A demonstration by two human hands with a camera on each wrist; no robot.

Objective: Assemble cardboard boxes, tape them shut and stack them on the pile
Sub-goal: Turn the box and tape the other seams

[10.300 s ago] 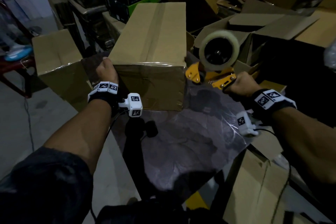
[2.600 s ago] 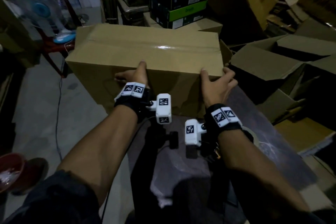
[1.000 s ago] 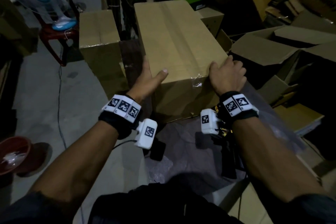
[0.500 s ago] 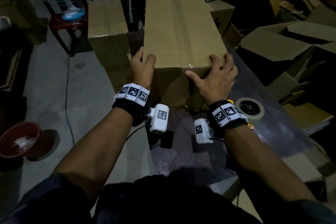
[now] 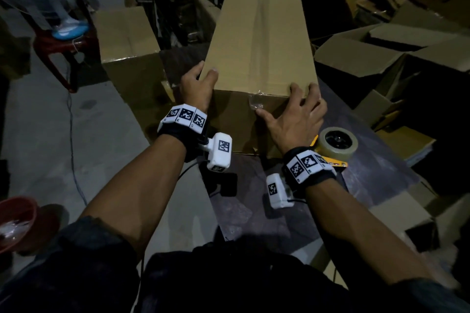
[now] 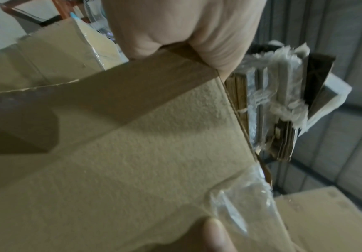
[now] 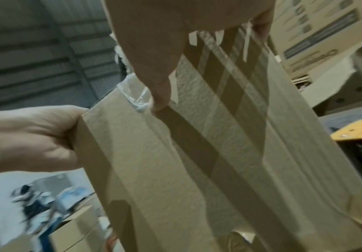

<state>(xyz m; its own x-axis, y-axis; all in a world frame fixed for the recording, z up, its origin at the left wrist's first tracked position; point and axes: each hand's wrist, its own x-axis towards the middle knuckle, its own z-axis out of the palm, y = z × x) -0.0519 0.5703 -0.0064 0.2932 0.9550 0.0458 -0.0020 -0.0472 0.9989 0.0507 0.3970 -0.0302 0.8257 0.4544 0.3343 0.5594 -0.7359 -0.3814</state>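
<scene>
Cardboard box (image 5: 259, 58) sits taped on my table (image 5: 368, 173); my left hand (image 5: 195, 86) grips its near-left corner, my right hand (image 5: 292, 119) clasps the near-right edge.

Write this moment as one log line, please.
left hand: grips brown cardboard box corner | right hand: fingers over near edge | yellow tape dispenser: on table
</scene>
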